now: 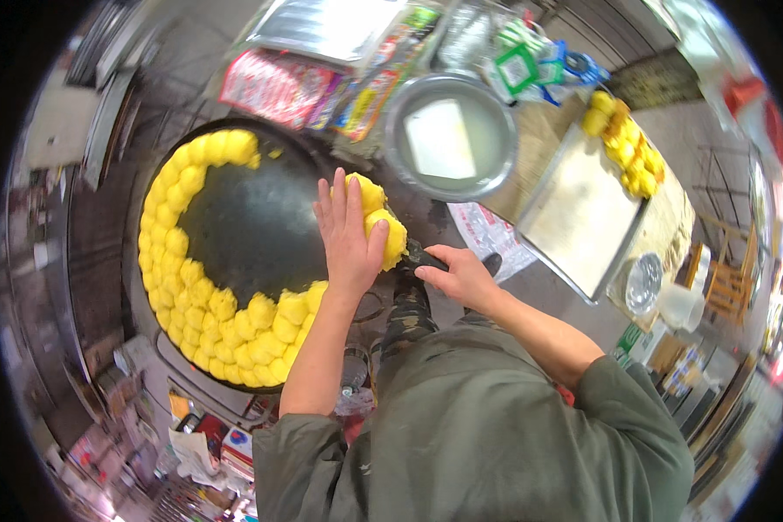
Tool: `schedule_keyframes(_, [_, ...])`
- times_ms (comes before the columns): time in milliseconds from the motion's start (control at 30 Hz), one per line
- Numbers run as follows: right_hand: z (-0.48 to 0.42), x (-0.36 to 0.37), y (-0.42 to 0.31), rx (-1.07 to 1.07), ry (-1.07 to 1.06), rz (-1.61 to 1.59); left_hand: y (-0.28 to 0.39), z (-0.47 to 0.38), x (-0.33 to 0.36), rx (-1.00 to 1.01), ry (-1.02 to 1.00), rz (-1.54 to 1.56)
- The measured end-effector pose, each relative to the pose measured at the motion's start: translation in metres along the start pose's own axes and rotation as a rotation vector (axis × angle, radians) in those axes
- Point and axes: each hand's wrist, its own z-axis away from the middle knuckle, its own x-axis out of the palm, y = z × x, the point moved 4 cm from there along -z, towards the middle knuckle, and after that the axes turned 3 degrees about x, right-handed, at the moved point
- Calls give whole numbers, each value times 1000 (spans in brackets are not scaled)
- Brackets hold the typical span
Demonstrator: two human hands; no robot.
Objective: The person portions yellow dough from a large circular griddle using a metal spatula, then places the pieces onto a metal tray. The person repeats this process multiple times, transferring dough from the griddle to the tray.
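Observation:
My right hand (460, 274) is closed around the black handle of a tool (424, 256), whose blade is mostly hidden under yellow buns (386, 236). Flat against the left side of these buns lies my left hand (350, 231), fingers extended and pointing away from me. Both hands are beside the right edge of a large round black griddle (254, 222). Yellow buns (189, 307) line the griddle's left and near sides in a thick curved band, touching one another. A small yellow crumb (275, 153) sits near its far side.
Beyond my hands stands a metal basin (509, 140) of cloudy liquid with a white rectangular block (438, 140). To the right, a metal tray (581, 209) lies beside more yellow buns (633, 156). Printed plastic packages (274, 88) and a shiny metal tray (329, 26) are at the far side.

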Motion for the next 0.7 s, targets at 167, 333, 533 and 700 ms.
schedule_keyframes(167, [80,-110,64,103,257,-118,131,-51,87,221,-178,52])
schedule_keyframes(333, [167,-224,155,137,566,-134,279,-80,200,467,-351,138])
schedule_keyframes(533, [233,-321,275,412,851,-153,404,-82,404,566,-531,392])
schedule_keyframes(700, [235,-374,341,510,1002,59,451,-88,525,607,-584,504])
